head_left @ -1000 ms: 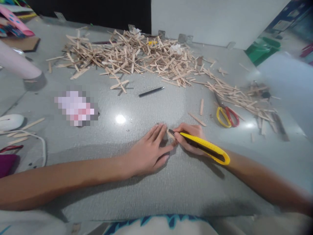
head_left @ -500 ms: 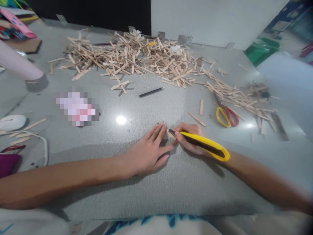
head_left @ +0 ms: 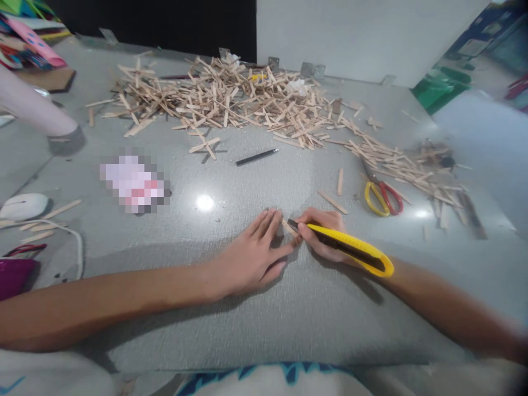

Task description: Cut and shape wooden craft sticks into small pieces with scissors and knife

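Note:
My left hand lies palm down on the grey table, fingers spread. Its fingertips press a short wooden craft stick against the tabletop. In my right hand is a yellow box cutter, gripped like a pen with its handle slanting back over the wrist. The dark blade points at the stick, close to its upper end; whether it touches the wood I cannot tell. Beyond my right hand lie two loose craft sticks. A black pen rests farther back.
A large heap of craft sticks spreads along the back. Scissors with yellow and red handles lie at right. To the left are a blurred-out pinkish object, a white mouse with its cable and a pale cylinder.
The cutter's blade has drawn back slightly to the right from the stick, leaving more of the stick showing. My left hand has stayed in place. The view has shifted a little.

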